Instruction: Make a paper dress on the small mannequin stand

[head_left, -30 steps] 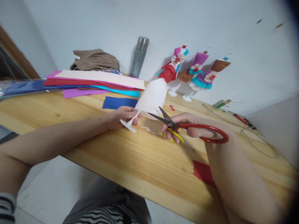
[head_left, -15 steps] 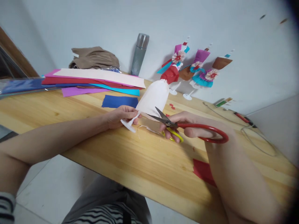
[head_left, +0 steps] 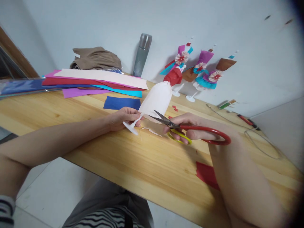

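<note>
My left hand [head_left: 123,117] pinches the white stem and round base of a paper doll [head_left: 158,97] lying tilted on the wooden table [head_left: 133,161]. The doll has a white cone skirt and a red top. My right hand [head_left: 194,126] grips red and yellow handled scissors [head_left: 190,130], whose blades are slightly apart at the lower edge of the white skirt. A thin white paper trimming [head_left: 150,130] lies on the table just below the blades.
Three finished paper dolls [head_left: 198,71] stand by the wall at the back. Stacked coloured paper sheets [head_left: 95,83], a blue piece [head_left: 121,103], a grey flask [head_left: 142,54] and brown cloth [head_left: 96,58] lie at back left. A red scrap [head_left: 206,175] is under my right forearm. Wire [head_left: 261,142] lies at right.
The scissor blades have narrowed and shifted slightly left along the skirt's edge. My left hand keeps the same hold on the doll's stem.
</note>
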A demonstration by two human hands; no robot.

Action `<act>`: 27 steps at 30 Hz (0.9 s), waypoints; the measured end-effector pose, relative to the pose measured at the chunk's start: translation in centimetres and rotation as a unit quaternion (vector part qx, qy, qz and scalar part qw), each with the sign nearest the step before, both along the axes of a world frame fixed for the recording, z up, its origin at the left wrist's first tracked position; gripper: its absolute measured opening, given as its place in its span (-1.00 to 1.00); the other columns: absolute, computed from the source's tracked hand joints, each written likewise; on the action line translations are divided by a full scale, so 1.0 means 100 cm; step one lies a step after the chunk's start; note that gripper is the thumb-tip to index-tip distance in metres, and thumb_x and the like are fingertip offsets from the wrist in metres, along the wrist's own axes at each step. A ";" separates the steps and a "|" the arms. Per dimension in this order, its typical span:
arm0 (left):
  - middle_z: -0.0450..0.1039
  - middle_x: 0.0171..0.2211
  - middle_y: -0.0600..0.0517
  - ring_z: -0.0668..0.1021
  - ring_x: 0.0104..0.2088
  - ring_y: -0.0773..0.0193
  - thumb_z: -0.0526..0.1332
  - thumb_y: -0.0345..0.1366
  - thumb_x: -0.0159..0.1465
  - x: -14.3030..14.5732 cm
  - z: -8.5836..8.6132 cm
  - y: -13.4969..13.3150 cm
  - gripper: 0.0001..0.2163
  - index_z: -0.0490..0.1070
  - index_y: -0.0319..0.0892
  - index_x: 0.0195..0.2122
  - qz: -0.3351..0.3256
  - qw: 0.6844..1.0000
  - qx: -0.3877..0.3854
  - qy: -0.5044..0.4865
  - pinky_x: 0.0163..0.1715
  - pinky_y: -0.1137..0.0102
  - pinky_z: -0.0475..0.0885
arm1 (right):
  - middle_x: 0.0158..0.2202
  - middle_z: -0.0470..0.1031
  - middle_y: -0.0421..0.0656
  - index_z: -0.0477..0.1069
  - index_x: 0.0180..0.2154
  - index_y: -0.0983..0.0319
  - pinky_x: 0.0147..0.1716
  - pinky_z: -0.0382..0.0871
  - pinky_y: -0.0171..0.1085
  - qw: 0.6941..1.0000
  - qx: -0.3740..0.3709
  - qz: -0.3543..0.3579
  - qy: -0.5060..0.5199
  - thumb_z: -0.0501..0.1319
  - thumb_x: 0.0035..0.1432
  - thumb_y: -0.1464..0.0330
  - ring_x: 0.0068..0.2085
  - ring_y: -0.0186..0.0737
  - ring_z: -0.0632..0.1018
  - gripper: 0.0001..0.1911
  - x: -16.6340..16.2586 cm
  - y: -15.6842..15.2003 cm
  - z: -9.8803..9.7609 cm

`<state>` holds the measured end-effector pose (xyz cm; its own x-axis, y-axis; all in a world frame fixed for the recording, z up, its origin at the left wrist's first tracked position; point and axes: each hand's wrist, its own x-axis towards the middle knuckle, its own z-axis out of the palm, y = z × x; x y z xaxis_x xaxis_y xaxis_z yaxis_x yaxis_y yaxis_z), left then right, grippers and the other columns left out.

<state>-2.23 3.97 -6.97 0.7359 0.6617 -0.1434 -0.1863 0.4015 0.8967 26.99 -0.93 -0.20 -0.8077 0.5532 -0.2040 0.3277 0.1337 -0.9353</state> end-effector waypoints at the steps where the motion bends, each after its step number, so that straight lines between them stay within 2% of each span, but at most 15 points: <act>1: 0.49 -0.56 0.04 0.50 -0.52 0.41 0.56 -0.08 -0.11 0.000 0.000 0.000 -0.59 0.54 -0.30 -0.43 0.000 1.000 0.000 -0.002 -0.46 0.51 0.43 | -0.40 0.39 -0.20 0.46 0.02 0.34 -0.49 0.36 -0.40 1.000 -0.001 0.001 0.001 0.27 0.25 0.20 -0.47 -0.40 0.41 -0.58 0.003 0.001 -0.003; 6: 0.50 -0.56 0.03 0.52 -0.52 0.40 0.55 -0.10 -0.09 -0.001 0.000 0.000 -0.61 0.54 -0.30 -0.43 0.001 1.000 0.001 -0.002 -0.51 0.54 0.40 | -0.41 0.38 -0.23 0.46 0.03 0.34 -0.50 0.37 -0.42 1.000 -0.004 -0.006 -0.004 0.29 0.23 0.17 -0.47 -0.41 0.41 -0.55 0.010 0.002 -0.008; 12: 0.50 -0.56 0.03 0.53 -0.51 0.38 0.56 -0.14 -0.09 -0.001 0.000 0.001 -0.64 0.54 -0.30 -0.43 0.002 1.000 -0.009 0.001 -0.50 0.52 0.40 | -0.45 0.31 -0.26 0.46 0.02 0.35 -0.55 0.31 -0.44 1.000 0.013 -0.008 -0.009 0.31 0.18 0.01 -0.50 -0.43 0.34 -0.42 0.003 -0.002 0.001; 19: 0.50 -0.56 0.03 0.53 -0.51 0.40 0.53 -0.17 -0.02 -0.001 0.000 0.001 -0.68 0.52 -0.31 -0.43 0.005 1.000 -0.005 0.004 -0.52 0.54 0.38 | -0.48 0.26 -0.29 0.49 -0.01 0.32 -0.58 0.25 -0.45 0.998 0.045 -0.012 -0.029 0.29 0.20 0.03 -0.52 -0.45 0.31 -0.48 0.001 -0.003 0.006; 22: 0.50 -0.56 0.03 0.49 -0.55 0.42 0.54 -0.15 -0.05 -0.002 0.001 0.000 -0.66 0.53 -0.31 -0.42 0.009 1.000 -0.001 0.011 -0.58 0.54 0.33 | -0.49 0.25 -0.30 0.50 -0.01 0.30 -0.58 0.25 -0.44 0.997 0.056 -0.015 -0.040 0.29 0.19 0.04 -0.52 -0.43 0.31 -0.49 0.000 -0.004 0.009; 27: 0.52 -0.55 0.01 0.51 -0.54 0.38 0.57 -0.14 -0.14 0.000 0.001 0.000 -0.61 0.55 -0.30 -0.40 0.030 0.999 -0.009 0.016 -0.59 0.53 0.35 | -0.51 0.26 -0.30 0.51 -0.02 0.29 -0.59 0.21 -0.43 0.996 0.066 -0.014 -0.061 0.26 0.19 0.04 -0.54 -0.43 0.31 -0.50 -0.003 -0.005 0.014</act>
